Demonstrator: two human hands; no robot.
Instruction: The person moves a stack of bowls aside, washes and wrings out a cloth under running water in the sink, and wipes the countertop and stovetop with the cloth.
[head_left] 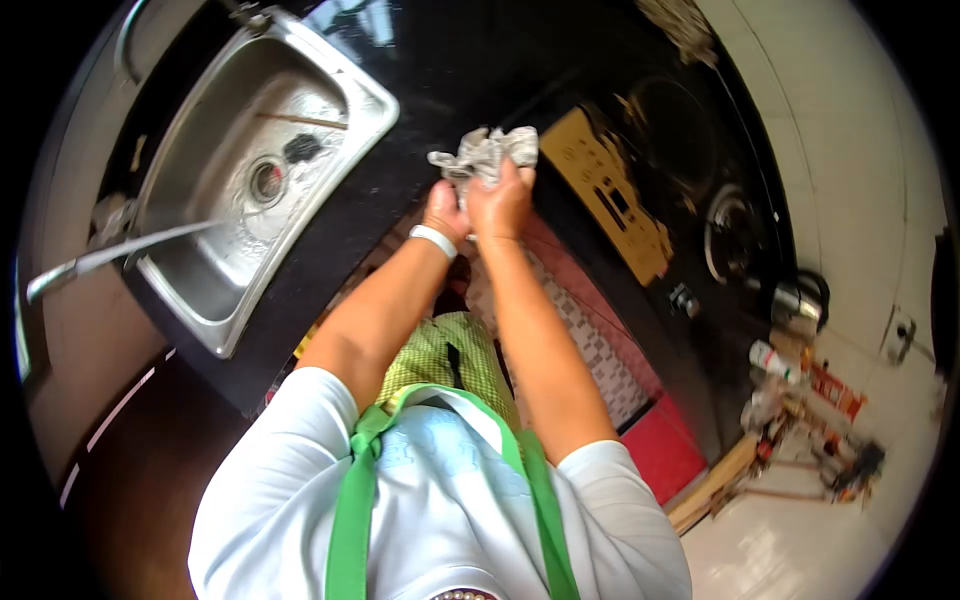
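A crumpled, greyish-white patterned cloth (484, 152) is bunched up in front of me at the edge of the black counter (440, 75). My right hand (502, 205) is closed round its right and lower part. Pressed close beside it, my left hand (443, 212) is closed on the cloth's lower left side, with its fingers partly hidden. A white band sits on my left wrist. To the right of the hands lies a flat tan panel (600, 190) with cut-outs and a ragged edge.
At left is a steel sink (365, 120) with a tap (75, 268), a drain and a dark scrap (300, 148) inside. A stove burner (730, 232), metal pot (800, 302), white bottle (772, 360) and wooden board (715, 485) stand or lie at right.
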